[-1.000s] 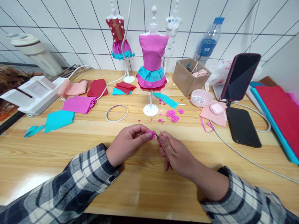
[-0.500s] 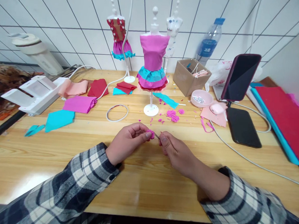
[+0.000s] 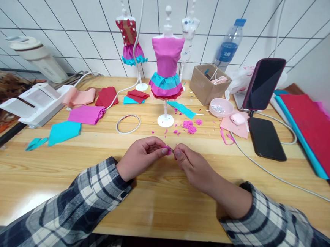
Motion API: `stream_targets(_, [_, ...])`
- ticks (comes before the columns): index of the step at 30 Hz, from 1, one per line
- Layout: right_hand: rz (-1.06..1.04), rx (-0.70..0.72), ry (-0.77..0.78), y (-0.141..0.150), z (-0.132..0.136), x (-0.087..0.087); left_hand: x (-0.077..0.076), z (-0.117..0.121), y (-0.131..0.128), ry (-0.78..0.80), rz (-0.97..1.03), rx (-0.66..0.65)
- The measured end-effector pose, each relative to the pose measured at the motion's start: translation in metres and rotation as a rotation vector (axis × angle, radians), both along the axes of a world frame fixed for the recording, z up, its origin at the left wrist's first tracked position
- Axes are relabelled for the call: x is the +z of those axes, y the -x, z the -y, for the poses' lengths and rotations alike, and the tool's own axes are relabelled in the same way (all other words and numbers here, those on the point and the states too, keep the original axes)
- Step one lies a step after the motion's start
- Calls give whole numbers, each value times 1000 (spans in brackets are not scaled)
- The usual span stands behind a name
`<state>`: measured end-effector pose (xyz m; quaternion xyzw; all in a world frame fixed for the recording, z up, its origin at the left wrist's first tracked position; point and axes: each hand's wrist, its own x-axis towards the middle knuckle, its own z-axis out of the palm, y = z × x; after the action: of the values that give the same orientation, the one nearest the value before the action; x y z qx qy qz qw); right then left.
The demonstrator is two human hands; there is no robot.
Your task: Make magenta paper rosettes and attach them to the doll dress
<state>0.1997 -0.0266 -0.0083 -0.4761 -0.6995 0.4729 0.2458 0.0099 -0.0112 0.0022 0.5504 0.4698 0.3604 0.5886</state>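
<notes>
My left hand (image 3: 142,158) pinches a small frilly pink crepe paper flower (image 3: 167,150) between thumb and fingertips, just above the table. Facing it, my right hand (image 3: 194,167) is closed around a thin metal tool (image 3: 171,150). Only the tool's slim tip shows, against the flower; most of it is inside my fingers, so whether it is tweezers or small scissors is unclear. Beyond my hands stands a mini dress form (image 3: 167,57) in a pink top and layered blue, pink and red skirt. Several finished-looking pink rosettes (image 3: 187,124) lie right of its base, among pink scraps.
Folded paper pieces (image 3: 86,114) and a white ring (image 3: 128,124) lie to the left. A cardboard box (image 3: 209,85), a pink bowl of beads (image 3: 221,107), a black phone (image 3: 268,139) and a trailing cable (image 3: 274,181) occupy the right. Two more dress forms (image 3: 128,37) stand behind.
The metal tip has shifted slightly on the pink flower, still between both hands. My right hand's lower fingers, extended a second ago, are now curled in.
</notes>
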Motion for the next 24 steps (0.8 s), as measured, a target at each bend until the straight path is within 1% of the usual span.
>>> stream_targets(10, [-3, 7, -2, -1, 0, 0, -2, -1, 1, -20, -12, -13])
stream_targets(17, [5, 6, -37, -2, -2, -3, -3, -2, 1, -12, -41, -32])
stream_targets(24, [74, -13, -36, -4, -4, 2, -5, -3, 1, -13, -37, -39])
